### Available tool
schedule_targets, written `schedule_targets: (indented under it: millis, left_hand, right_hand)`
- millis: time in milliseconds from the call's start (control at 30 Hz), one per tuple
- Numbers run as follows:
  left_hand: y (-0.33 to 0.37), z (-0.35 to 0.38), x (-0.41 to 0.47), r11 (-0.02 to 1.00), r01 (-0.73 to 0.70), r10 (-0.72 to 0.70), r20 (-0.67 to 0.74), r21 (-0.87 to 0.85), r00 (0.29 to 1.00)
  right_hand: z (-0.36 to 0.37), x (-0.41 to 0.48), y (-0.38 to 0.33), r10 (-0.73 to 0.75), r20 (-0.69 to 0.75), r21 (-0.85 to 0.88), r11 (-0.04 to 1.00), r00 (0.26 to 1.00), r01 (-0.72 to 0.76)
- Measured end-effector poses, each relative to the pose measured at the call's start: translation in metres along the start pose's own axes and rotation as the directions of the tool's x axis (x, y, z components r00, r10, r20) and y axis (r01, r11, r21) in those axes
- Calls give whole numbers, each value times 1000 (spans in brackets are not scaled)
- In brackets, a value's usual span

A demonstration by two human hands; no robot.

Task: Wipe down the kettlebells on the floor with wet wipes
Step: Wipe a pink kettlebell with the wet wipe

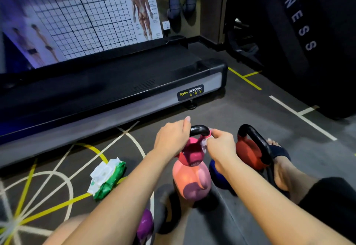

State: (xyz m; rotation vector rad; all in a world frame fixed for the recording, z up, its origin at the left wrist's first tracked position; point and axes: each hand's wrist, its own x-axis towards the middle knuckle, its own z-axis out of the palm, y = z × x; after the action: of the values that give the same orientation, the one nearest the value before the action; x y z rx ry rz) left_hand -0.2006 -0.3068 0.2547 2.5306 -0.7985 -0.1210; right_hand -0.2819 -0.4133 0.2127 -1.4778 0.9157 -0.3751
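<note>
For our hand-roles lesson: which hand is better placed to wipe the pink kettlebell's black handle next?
Right: the right hand pinches the white wet wipe against the black handle; the left hand grips it.

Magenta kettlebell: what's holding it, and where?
The left hand grips the black handle of the magenta kettlebell at its left end; the right hand pinches a wet wipe against its right side.

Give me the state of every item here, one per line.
Pink kettlebell, tilted, held by its handle.
Left hand, gripping that handle.
Right hand, pinching wipe against the handle.
Red kettlebell, standing on floor, handle up.
Wipes pack, on floor, wipe poking out.
</note>
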Motion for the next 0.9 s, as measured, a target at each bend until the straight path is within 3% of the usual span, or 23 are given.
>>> schedule_targets:
  millis: [133, 233, 367, 467, 533, 600, 700, 767, 900]
  left_hand:
    - [-2, 2, 4, 998, 50, -51, -6, -45, 999]
    - [-4, 1, 6, 996, 48, -48, 4, -78, 999]
    - [-5, -2, 5, 983, 37, -32, 30, -181, 999]
    - [-8, -14, 4, 971, -63, 100, 153, -232, 983]
    - [-15, -19, 5, 962, -247, 270, 264, -120, 926]
    - [-20, -16, 7, 923, -382, 379, 280, -47, 882]
    - [-18, -12, 7, 919, -384, 394, 205, -87, 896]
    - [-17, -13, 6, 936, -337, 352, 227, -104, 908]
    - [-17, -9, 3, 962, -259, 272, 247, -86, 930]
  right_hand:
    - [-8, -10, -14, -193, -22, -84, 978, 981, 190]
    - [-12, -18, -24, -369, 56, -138, 917, 928, 373]
    - [-13, -18, -29, -491, 116, -289, 815, 863, 502]
    - [-17, -12, -28, -450, 46, -356, 827, 892, 436]
    - [-23, -6, -31, -381, 13, -361, 860, 925, 359]
    - [-26, -6, -36, -376, 54, -348, 861, 925, 371]
    - [-22, -18, -41, -464, 159, -363, 794, 872, 489]
    - [-23, -23, -40, -488, 182, -390, 761, 854, 518]
    - [-29, -9, -32, -427, 134, -382, 810, 894, 444]
